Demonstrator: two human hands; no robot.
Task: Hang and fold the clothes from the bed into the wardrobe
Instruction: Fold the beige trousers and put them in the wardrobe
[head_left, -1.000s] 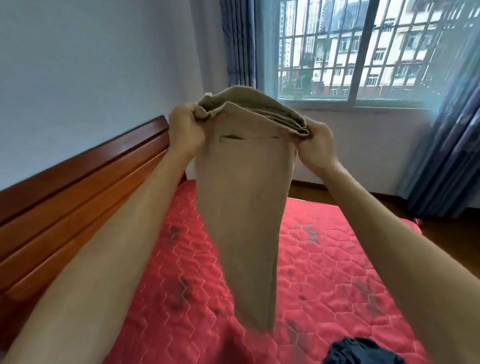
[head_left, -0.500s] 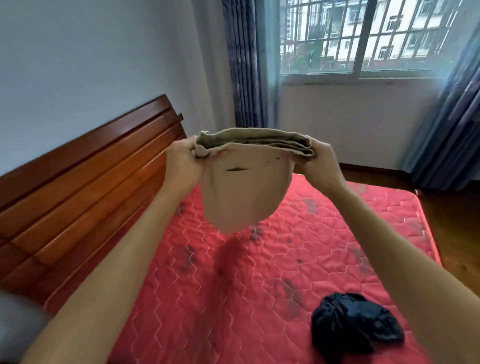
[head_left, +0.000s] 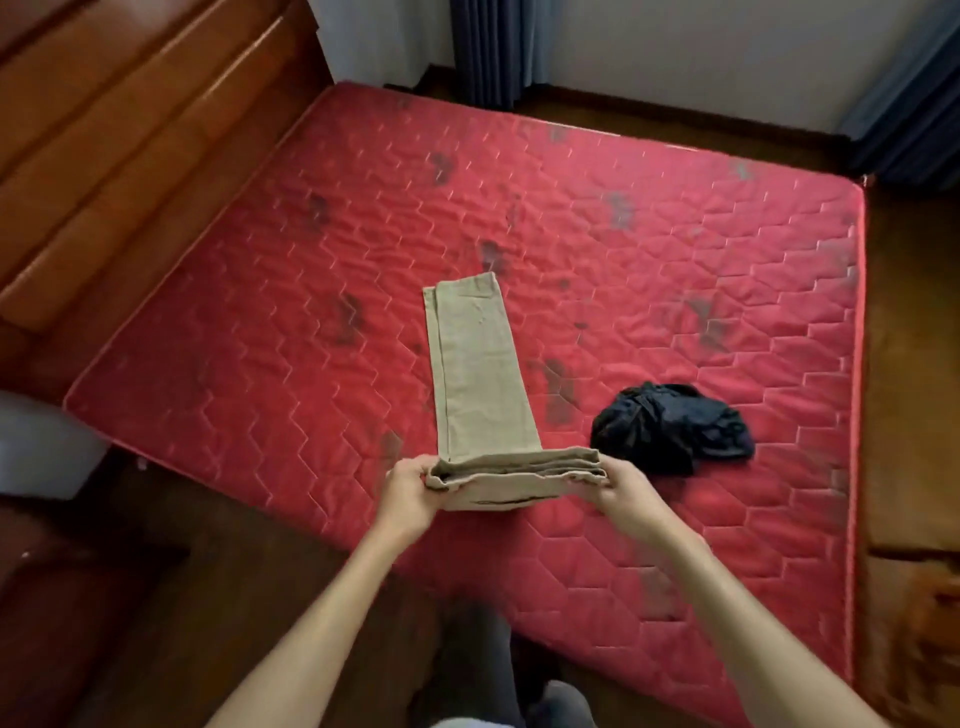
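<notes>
A pair of beige trousers (head_left: 478, 364) lies lengthwise on the red quilted mattress (head_left: 675, 291), legs stretched away from me. Its waistband end is folded into a thick stack near the mattress's near edge. My left hand (head_left: 413, 491) grips the stack's left end and my right hand (head_left: 621, 488) grips its right end. A crumpled dark blue garment (head_left: 670, 428) sits on the mattress just right of the trousers, close to my right hand.
A wooden headboard (head_left: 130, 140) runs along the mattress's left side. Dark blue curtains (head_left: 488, 47) hang at the far wall. Wooden floor (head_left: 904, 389) surrounds the bed. A pale grey object (head_left: 36, 447) sits at the left edge. My legs show at the bottom.
I lowered the trousers from in front of the window down onto the mattress, where the legs now lie flat. The view tilted down from the window to the bed.
</notes>
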